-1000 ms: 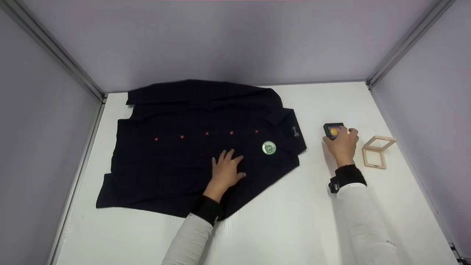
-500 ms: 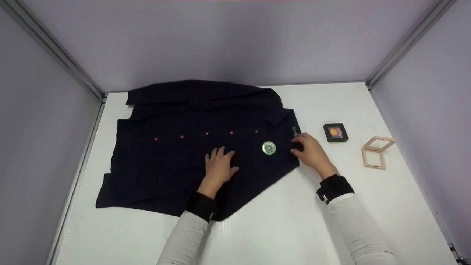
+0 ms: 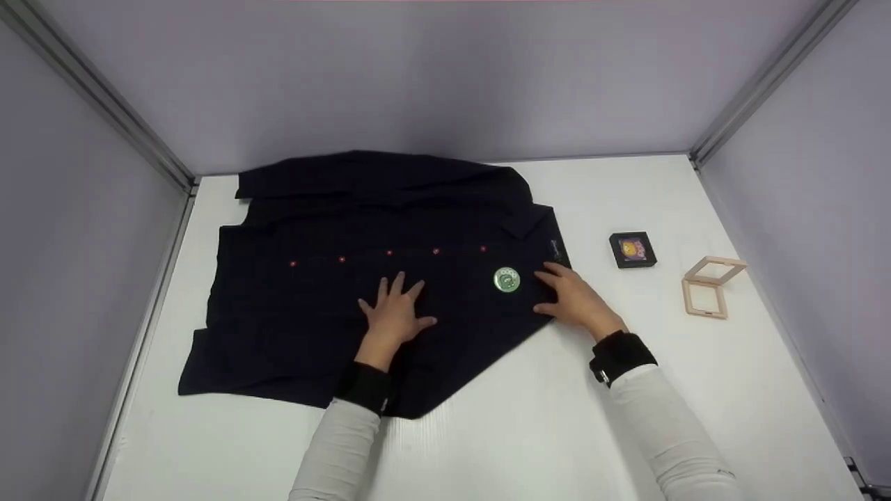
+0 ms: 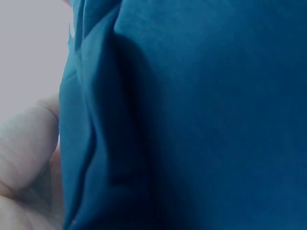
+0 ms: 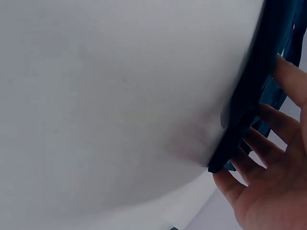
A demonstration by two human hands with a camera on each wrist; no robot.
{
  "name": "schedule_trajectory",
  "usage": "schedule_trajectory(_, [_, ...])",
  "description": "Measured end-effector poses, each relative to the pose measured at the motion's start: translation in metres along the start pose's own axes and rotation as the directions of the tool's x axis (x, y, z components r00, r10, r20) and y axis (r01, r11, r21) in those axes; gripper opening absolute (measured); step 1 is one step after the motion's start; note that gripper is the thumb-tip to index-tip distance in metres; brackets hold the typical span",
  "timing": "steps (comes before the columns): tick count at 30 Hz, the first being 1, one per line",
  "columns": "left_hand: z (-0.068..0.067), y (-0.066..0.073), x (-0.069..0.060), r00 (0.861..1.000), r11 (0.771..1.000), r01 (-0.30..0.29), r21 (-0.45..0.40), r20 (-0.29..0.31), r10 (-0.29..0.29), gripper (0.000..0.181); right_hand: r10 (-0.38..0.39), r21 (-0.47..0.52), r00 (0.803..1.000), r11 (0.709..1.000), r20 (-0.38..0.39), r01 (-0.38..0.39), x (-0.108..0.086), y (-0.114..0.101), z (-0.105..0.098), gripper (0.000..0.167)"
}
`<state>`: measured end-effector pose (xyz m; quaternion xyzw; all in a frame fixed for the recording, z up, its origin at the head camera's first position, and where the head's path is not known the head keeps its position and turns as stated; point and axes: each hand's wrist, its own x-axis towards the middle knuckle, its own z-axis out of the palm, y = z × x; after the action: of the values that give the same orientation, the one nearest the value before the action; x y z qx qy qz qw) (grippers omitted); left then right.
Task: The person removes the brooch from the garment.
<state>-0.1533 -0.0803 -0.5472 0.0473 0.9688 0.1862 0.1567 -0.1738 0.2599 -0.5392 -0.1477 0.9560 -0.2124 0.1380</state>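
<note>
A dark shirt (image 3: 313, 299) is lying spread on the counter (image 3: 487, 445), being touched at the middle and the collar (image 3: 527, 226).

In the head view, the front is being pressed by the left hand (image 3: 391, 320), fingers fanned, apparently so that the fabric is not slipping; the edge by the collar is being touched by the right hand (image 3: 574, 296), fingers parted, probably for neatening; the two hands are standing apart. A green badge (image 3: 507, 280) is resting on the chest; a black box (image 3: 633, 250) and a hinged wooden frame (image 3: 704, 282) are lying beyond the collar, presumably for working room. In the left wrist view, folds (image 4: 96, 105) are being seen beside the thumb (image 4: 29, 148), the fingers being hidden. In the right wrist view, the shirt's edge is being met by spread, unclenched fingertips (image 5: 228, 184).
</note>
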Motion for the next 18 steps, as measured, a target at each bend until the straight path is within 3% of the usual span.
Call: schedule_trajectory(18, [-0.007, -0.031, -0.002, 1.0, 1.0, -0.005, -0.028, 0.019, 0.005, 0.078, -0.019, -0.075, 1.0, 0.997, -0.022, 0.017, 0.011, -0.022, 0.015, 0.073])
